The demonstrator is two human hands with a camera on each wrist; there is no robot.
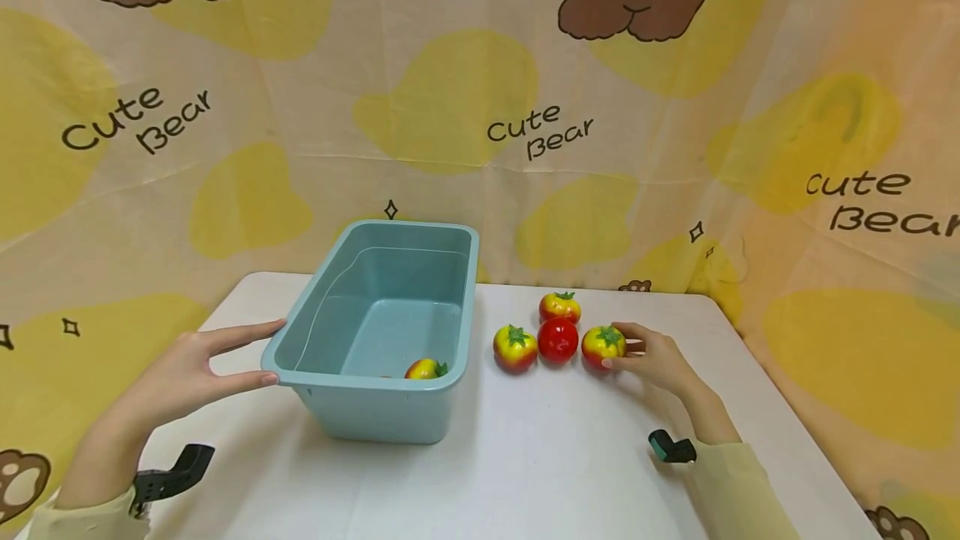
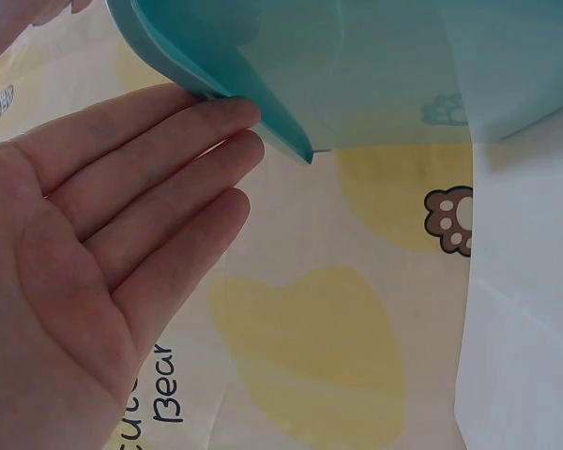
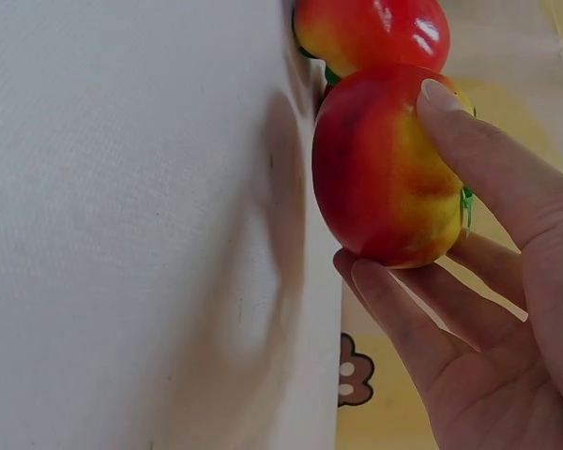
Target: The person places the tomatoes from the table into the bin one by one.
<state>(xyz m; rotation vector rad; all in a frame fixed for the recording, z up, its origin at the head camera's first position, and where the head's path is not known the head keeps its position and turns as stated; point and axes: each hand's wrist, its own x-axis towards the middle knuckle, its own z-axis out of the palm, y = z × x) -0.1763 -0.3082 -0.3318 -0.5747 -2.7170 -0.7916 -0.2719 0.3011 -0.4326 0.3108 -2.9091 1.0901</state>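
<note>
My right hand (image 1: 660, 361) holds a red-and-yellow toy tomato (image 3: 385, 169) with a green leafy top, thumb on one side and fingertips on the other. To its left on the table are a plain red toy tomato (image 1: 558, 341) with no leaves showing and two more red-and-yellow ones, a near toy tomato (image 1: 515, 350) and a far toy tomato (image 1: 559, 307). With fingers straight, my left hand (image 1: 198, 373) touches the left rim of a blue-green plastic bin (image 1: 375, 427). Inside the bin a toy tomato (image 1: 424, 369) shows, partly hidden by the front rim.
The white table (image 1: 540, 473) carries the bin on the left and the tomatoes on the right. Behind and to the right hangs a printed cloth (image 1: 450, 107) with bears and yellow patches. Each wrist wears a dark strap.
</note>
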